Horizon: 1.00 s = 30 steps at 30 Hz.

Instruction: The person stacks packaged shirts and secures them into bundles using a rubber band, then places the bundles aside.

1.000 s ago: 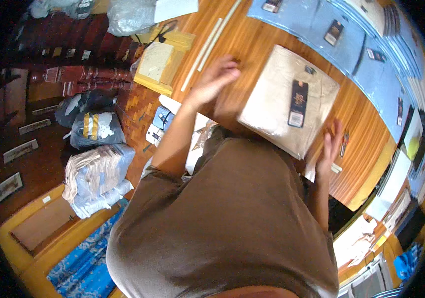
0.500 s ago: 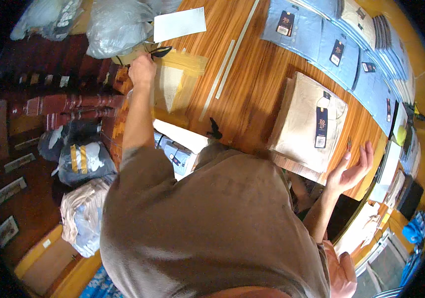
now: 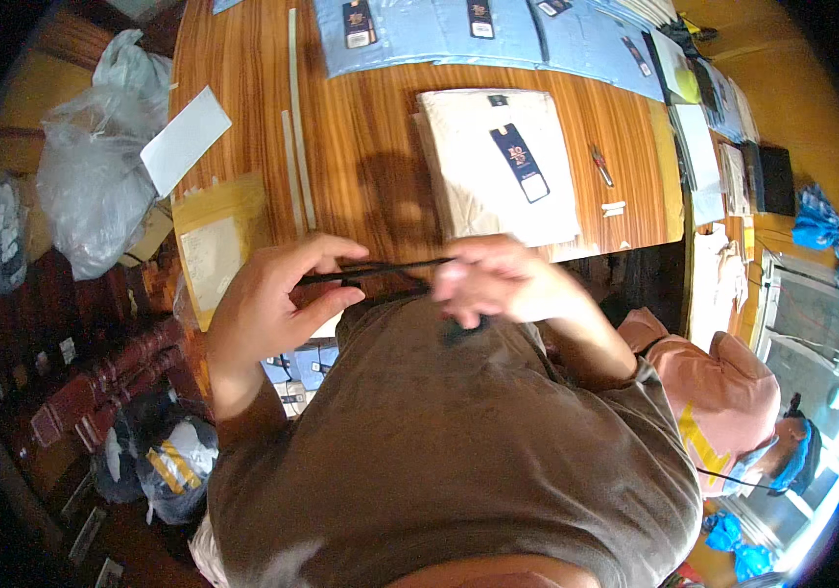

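While both hands are held up at the near edge of the wood-grain table [image 3: 360, 127], a black cord [image 3: 395, 264] runs between them, above the lap of the wearer's brown shirt [image 3: 458, 421]. The left hand [image 3: 277, 299] has thumb and fingers curved with a gap between their tips, and the cord passes through that gap; whether the grip is firm cannot be told. The right hand [image 3: 512, 279] is blurred, with its fingers bent inward and pinching the cord's right part. Below those fingers is a dark shape [image 3: 460, 333], too blurred to identify.

Just beyond the right hand, a stack of cream garments [image 3: 458, 167] lies flat on the table, with a dark tag [image 3: 519, 162] on its upper face. Farther off, packed light-blue garments [image 3: 400, 44] line the far side, also tagged. To the right of the cream stack are a small slim tool [image 3: 601, 167] and, nearer, white scraps [image 3: 614, 209].

On the left side are two pale strips [image 3: 292, 127], a white sheet [image 3: 186, 140] at the table edge, a taped yellow-brown panel [image 3: 243, 206] near the left hand, and a translucent plastic bag [image 3: 96, 186] beyond the edge. At the near right, apart from the hands, is another person in a pink top [image 3: 723, 387].
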Tool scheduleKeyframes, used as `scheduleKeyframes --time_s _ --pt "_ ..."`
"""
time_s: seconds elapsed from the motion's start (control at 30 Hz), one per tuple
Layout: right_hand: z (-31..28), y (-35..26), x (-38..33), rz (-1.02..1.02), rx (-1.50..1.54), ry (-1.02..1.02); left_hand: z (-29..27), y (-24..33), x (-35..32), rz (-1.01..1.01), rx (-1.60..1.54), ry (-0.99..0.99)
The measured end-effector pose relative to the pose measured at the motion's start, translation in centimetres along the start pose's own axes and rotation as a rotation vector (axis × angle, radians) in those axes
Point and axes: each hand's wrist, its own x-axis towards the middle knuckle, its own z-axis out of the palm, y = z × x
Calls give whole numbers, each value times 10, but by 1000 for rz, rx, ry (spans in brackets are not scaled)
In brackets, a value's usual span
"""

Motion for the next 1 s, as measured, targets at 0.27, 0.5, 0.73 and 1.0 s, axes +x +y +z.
scheduleKeyframes --time_s 0.27,0.5,0.73,1.0 --pt "-187 29 -83 -9 -987 967 88 -87 143 71 230 398" --pt "-224 108 -9 222 -351 781 155 -121 224 -242 -164 359" --pt "-192 114 -42 -338 -562 827 161 -85 182 -63 -213 345" --pt "-226 205 -112 -176 -982 481 180 -86 109 -211 -623 224"
